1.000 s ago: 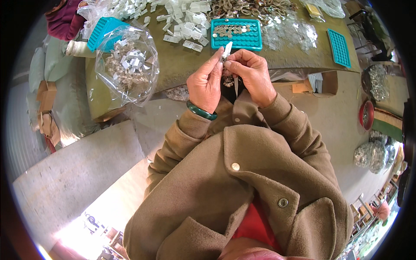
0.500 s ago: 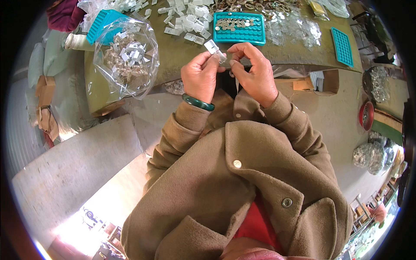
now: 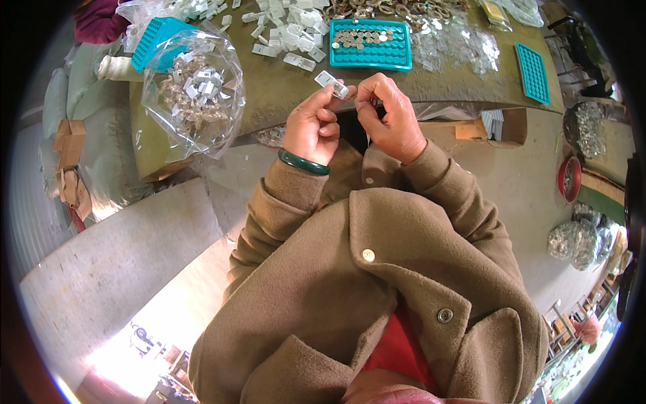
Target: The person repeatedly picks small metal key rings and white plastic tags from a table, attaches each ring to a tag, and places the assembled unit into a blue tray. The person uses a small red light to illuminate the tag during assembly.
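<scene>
My left hand (image 3: 313, 128), with a dark green bangle (image 3: 303, 162) at its wrist, pinches a small white plastic piece (image 3: 326, 79) between thumb and forefinger. A shiny, silvery part shows at the near end of that piece. Close beside it, my right hand (image 3: 390, 116) is closed, thumb against forefinger; whatever it pinches is too small to make out. Beyond both hands lies a teal tray (image 3: 370, 62) of small round cavities with several silvery discs in it. Left of the tray spreads a heap of similar white pieces (image 3: 289, 30).
An open clear plastic bag (image 3: 229, 121) with shiny and white pieces stands at the table's left. Behind it leans a teal tray (image 3: 149, 47); another teal tray (image 3: 531, 73) lies far right. Clear packets (image 3: 464, 50) cover the back right. A cardboard box (image 3: 513, 128) sits below the table edge.
The white piece has come slightly nearer and tilted in my left hand, whose fingers have curled in and turned. My right hand has drawn back a little, its fingers more tightly bent.
</scene>
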`<move>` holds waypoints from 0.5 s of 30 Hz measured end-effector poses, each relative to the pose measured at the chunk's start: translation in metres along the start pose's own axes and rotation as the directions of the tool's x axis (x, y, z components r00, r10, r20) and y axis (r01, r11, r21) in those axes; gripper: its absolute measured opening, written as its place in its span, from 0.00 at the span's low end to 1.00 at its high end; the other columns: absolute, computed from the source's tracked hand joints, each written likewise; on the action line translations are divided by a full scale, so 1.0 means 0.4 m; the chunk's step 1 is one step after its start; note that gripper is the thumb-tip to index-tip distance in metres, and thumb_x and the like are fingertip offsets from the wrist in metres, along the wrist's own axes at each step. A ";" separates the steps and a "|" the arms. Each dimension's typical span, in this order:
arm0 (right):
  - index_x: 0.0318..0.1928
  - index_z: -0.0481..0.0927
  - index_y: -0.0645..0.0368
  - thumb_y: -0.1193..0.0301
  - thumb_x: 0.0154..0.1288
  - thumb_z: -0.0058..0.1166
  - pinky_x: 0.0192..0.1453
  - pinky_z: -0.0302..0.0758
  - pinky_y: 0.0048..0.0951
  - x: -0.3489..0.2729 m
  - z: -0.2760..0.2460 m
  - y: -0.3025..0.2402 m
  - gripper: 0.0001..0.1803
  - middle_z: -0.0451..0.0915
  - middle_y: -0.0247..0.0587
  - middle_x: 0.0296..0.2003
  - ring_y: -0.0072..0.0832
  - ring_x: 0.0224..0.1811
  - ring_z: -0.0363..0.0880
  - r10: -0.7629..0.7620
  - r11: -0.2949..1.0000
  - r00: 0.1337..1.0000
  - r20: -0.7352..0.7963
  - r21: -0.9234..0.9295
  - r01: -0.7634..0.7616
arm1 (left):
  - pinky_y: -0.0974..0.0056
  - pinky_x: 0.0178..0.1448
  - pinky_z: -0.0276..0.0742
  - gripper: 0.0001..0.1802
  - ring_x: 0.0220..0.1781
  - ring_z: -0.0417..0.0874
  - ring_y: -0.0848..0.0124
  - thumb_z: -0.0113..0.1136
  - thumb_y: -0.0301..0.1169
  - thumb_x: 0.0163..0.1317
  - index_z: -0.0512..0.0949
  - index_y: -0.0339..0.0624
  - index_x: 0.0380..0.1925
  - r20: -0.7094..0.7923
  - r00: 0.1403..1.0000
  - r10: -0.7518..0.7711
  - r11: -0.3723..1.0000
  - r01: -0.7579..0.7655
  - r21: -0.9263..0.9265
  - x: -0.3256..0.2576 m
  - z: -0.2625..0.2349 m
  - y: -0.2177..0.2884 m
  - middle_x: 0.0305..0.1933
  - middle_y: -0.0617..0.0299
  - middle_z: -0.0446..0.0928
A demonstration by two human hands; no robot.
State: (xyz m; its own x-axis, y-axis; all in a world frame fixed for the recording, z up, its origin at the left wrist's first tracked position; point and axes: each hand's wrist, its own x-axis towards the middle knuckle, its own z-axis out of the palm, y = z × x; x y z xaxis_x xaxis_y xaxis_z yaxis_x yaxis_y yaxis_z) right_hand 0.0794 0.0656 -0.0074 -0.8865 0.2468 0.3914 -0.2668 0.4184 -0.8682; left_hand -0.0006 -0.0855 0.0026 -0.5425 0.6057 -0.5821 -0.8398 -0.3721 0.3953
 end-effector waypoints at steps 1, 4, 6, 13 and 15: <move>0.39 0.72 0.62 0.82 0.63 0.53 0.41 0.71 0.25 -0.001 0.003 0.000 0.06 0.72 0.36 0.33 0.23 0.35 0.71 -0.016 1.000 1.000 -0.011 -0.006 0.016 | 0.84 0.19 0.60 0.13 0.22 0.68 0.92 0.57 0.29 0.68 0.76 0.39 0.51 0.035 0.999 -0.027 0.999 0.028 -0.044 0.001 -0.005 0.001 0.51 0.57 0.82; 0.39 0.72 0.61 0.82 0.63 0.54 0.42 0.72 0.24 -0.007 0.006 -0.002 0.07 0.73 0.33 0.33 0.20 0.35 0.70 0.314 0.865 0.948 0.048 0.397 -0.306 | 0.85 0.21 0.67 0.13 0.25 0.73 0.92 0.57 0.28 0.68 0.75 0.37 0.51 0.066 0.992 -0.105 0.976 0.116 -0.182 0.006 -0.016 0.003 0.51 0.54 0.82; 0.40 0.73 0.61 0.81 0.63 0.56 0.43 0.73 0.24 -0.007 0.007 0.001 0.07 0.74 0.32 0.34 0.19 0.36 0.72 0.298 0.910 0.955 0.002 0.303 -0.284 | 0.84 0.23 0.73 0.14 0.29 0.78 0.89 0.56 0.27 0.69 0.74 0.36 0.53 0.081 0.986 -0.145 0.951 0.162 -0.264 0.012 -0.020 0.007 0.54 0.54 0.80; 0.40 0.77 0.62 0.77 0.61 0.62 0.50 0.75 0.25 -0.008 -0.014 0.018 0.09 0.80 0.35 0.38 0.21 0.42 0.78 0.321 0.947 0.946 -0.053 0.028 -0.320 | 0.81 0.32 0.82 0.14 0.44 0.85 0.77 0.58 0.31 0.69 0.75 0.36 0.52 -0.078 0.990 -0.118 0.985 0.106 -0.135 0.034 -0.011 -0.004 0.53 0.55 0.81; 0.41 0.78 0.63 0.78 0.59 0.62 0.51 0.75 0.26 -0.001 -0.034 0.021 0.09 0.81 0.38 0.40 0.27 0.42 0.80 0.168 0.974 0.984 -0.061 -0.143 -0.176 | 0.78 0.38 0.82 0.13 0.48 0.85 0.76 0.59 0.33 0.69 0.76 0.39 0.48 -0.074 0.996 -0.051 0.998 0.055 0.044 0.040 -0.003 -0.003 0.48 0.57 0.82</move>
State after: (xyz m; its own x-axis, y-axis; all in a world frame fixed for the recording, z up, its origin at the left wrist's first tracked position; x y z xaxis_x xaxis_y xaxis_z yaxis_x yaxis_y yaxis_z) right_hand 0.0827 0.0807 -0.0108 -0.8938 0.3670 0.2575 -0.0501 0.4891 -0.8708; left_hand -0.0083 -0.0762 -0.0078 -0.4990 0.5700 -0.6528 -0.8663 -0.3069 0.3942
